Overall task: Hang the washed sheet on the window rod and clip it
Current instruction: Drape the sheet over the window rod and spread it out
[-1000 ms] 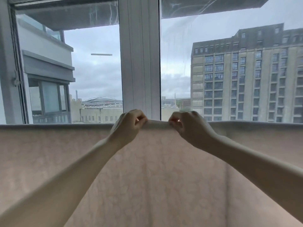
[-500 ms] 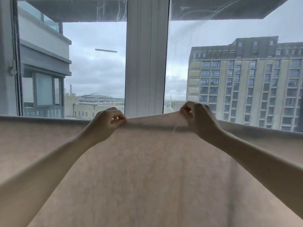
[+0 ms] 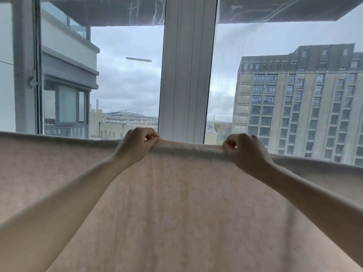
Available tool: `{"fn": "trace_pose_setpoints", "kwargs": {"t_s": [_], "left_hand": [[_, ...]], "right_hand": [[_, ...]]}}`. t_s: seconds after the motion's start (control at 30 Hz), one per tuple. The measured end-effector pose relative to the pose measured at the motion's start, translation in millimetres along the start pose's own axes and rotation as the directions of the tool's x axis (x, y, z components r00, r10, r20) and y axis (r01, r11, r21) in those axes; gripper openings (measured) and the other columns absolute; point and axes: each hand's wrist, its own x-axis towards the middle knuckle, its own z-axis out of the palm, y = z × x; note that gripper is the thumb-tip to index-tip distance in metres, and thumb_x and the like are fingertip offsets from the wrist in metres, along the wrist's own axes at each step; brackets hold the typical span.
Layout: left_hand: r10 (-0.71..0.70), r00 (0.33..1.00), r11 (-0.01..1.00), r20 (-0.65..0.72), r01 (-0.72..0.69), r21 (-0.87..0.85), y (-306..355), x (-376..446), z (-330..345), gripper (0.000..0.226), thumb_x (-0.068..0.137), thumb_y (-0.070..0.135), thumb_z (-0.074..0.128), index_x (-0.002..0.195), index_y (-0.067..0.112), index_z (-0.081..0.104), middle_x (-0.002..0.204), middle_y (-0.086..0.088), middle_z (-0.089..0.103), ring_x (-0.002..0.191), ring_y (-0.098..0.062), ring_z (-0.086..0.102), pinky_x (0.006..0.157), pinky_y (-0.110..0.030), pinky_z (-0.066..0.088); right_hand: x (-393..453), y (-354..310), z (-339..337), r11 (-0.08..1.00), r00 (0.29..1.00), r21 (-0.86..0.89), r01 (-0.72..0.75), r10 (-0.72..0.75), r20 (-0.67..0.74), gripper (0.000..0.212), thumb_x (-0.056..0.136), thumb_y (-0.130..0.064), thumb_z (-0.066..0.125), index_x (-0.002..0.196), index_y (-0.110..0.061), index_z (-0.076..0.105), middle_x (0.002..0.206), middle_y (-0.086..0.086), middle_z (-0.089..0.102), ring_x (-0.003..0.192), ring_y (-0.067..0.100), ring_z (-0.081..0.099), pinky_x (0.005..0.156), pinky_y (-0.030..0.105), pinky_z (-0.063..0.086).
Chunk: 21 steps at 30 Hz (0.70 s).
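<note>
Both hands up at the sheet's top edge, arms stretched forward. Left hand (image 3: 137,146) pinches the fold between thumb and curled fingers; right hand (image 3: 245,150) does the same, well apart from it. Sheet (image 3: 186,203), pale pink with a faint pattern, hangs across the full width below the window, top edge pulled taut between the two grips. Rod itself not visible under the fabric. White window mullion (image 3: 186,75) stands behind, between the hands; tall grey building (image 3: 304,107) outside at right.

You are standing in a high-rise flat.
A sheet (image 3: 186,203) is drying at the window frame (image 3: 186,75), tower block (image 3: 304,105) facing you.
</note>
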Motion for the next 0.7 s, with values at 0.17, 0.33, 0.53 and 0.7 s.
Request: {"fn": "trace_pose_setpoints", "kwargs": {"t_s": [0.17,0.33,0.53,0.7], "left_hand": [[0.057,0.996,0.998,0.074,-0.059,0.025,-5,-23,-13,0.019,0.098,0.025,0.05,0.09,0.024,0.067,0.081,0.012,0.068,0.078,-0.009,0.062,0.075,-0.035,0.049],[0.152,0.988,0.984,0.035,-0.155,0.087,-17,-39,-22,0.018,0.099,0.027,0.05,0.1,0.019,0.066,0.094,0.012,0.066,0.09,-0.009,0.059,0.079,-0.03,0.046],[0.108,0.993,0.981,0.035,-0.113,0.16,-46,-44,-51,0.018,0.096,0.023,0.054,0.104,0.015,0.067,0.099,0.006,0.066,0.095,-0.013,0.059,0.084,-0.031,0.046],[0.091,0.994,0.969,0.055,-0.101,0.224,-74,-45,-75,0.021,0.097,0.021,0.053,0.109,0.013,0.068,0.105,0.0,0.067,0.1,-0.015,0.057,0.085,-0.029,0.042]], "right_hand": [[-13,-10,-4,0.999,0.999,-0.023,0.048,-0.048,-0.012,0.021,0.093,-0.024,0.052,0.079,-0.016,0.066,0.067,-0.001,0.065,0.061,0.019,0.06,0.063,0.037,0.055],[-22,-38,6,0.968,0.969,0.027,0.248,-0.248,-0.008,0.02,0.096,-0.027,0.047,0.087,-0.018,0.062,0.084,-0.004,0.063,0.078,0.016,0.058,0.066,0.036,0.052],[-13,-84,29,0.931,0.932,0.05,0.362,-0.363,0.015,0.019,0.096,-0.032,0.049,0.101,-0.022,0.064,0.1,-0.004,0.062,0.089,0.016,0.058,0.071,0.036,0.053],[-6,-119,47,0.926,0.927,0.044,0.374,-0.375,0.015,0.022,0.097,-0.033,0.046,0.102,-0.02,0.063,0.099,-0.003,0.061,0.086,0.017,0.06,0.07,0.037,0.054]]}}
